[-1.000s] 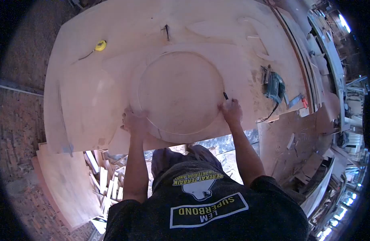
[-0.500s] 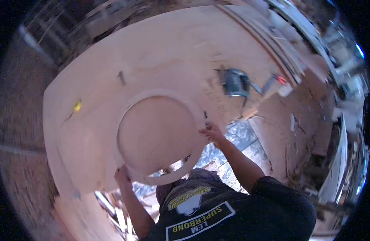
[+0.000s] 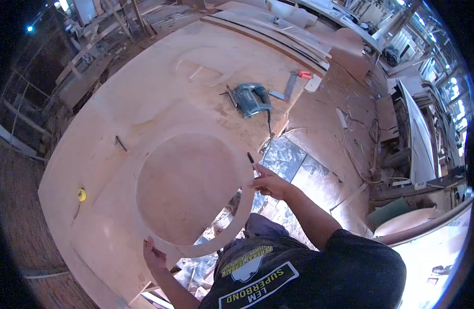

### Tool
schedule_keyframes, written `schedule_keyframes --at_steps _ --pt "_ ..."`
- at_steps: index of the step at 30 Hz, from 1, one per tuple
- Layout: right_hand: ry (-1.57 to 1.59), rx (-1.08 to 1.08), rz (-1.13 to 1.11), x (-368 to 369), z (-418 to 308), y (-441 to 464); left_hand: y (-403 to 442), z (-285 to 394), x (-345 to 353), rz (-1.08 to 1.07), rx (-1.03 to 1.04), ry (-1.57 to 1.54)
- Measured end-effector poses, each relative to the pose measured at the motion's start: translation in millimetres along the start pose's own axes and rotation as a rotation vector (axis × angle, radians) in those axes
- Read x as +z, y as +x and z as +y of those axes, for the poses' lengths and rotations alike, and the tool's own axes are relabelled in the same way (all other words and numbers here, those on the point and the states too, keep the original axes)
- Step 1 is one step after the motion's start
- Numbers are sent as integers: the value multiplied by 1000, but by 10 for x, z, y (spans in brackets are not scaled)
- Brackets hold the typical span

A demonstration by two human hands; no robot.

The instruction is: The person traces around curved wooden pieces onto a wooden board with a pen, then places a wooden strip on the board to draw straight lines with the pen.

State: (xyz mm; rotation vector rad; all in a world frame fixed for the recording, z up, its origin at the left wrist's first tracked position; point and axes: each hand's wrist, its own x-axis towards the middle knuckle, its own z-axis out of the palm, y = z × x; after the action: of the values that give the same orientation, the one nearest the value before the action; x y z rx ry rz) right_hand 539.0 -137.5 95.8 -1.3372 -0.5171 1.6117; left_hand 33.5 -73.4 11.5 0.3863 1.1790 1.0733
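Observation:
A pale, flat wooden ring [image 3: 197, 251] lies partly over a large wooden sheet [image 3: 108, 180], its near side overhanging the sheet's edge by my shirt. My left hand [image 3: 154, 254] is closed on the ring's lower left edge. My right hand [image 3: 269, 183] is closed at the ring's right edge, with a black-tipped marker [image 3: 252, 160] held upward in the fingers. Within the ring the sheet's surface shows, along with a gap down to the floor near me.
A dark green jigsaw [image 3: 252, 100] rests on the sheet beyond the ring, beside a try square [image 3: 290, 86] and a red-handled tool [image 3: 304, 75]. A yellow tape measure [image 3: 82, 194] lies left. Long wooden strips [image 3: 265, 38] line the far edge. Scraps cover the floor.
The view has turned, and the jigsaw and other items now appear further left. Both hands stay on the ring, and the marker is still in my right hand.

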Motion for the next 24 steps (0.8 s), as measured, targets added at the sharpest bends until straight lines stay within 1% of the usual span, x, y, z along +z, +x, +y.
schedule_keyframes --at_steps 2,3,5,6,7,9,10,11,12,15,18,19,21,22,24 --pt "47 -42 29 -122 -84 -161 177 -64 98 -74 -3 -11" --pt "48 -82 44 -243 -88 -189 231 -75 205 -81 -7 -17" --pt "39 -95 96 -413 -151 -258 331 -96 556 -65 -13 -31" --pt "34 -100 118 -526 -186 -276 351 -100 834 -79 -14 -49" --pt "52 -118 82 -724 -185 -265 370 -102 1112 -92 -14 -66" --pt "124 -172 65 -1014 -330 -297 380 -47 1740 -193 -9 -124" --pt "158 -196 54 -1165 -420 -291 511 -62 1958 -218 7 -92" --pt "181 -193 107 -1327 -491 -249 673 -101 2158 -241 24 -62" --pt "228 -205 104 -1510 -580 -179 816 -127 2405 -264 42 -31" --pt "357 -234 88 -2080 -925 161 913 -65 3465 -386 74 -40" --pt "367 -271 127 -2708 -1354 708 1246 -221 4095 -295 -25 -91" --pt "335 -226 161 -2880 -1572 854 1187 -246 4300 -277 -6 -36" --pt "365 -229 174 -3321 -1842 1299 1060 -358 4661 -247 44 58" --pt "380 -225 177 -3531 -1948 1555 1049 -409 4704 -155 62 130" --pt "341 -215 188 -3868 -2182 2052 907 -574 4537 46 86 270"
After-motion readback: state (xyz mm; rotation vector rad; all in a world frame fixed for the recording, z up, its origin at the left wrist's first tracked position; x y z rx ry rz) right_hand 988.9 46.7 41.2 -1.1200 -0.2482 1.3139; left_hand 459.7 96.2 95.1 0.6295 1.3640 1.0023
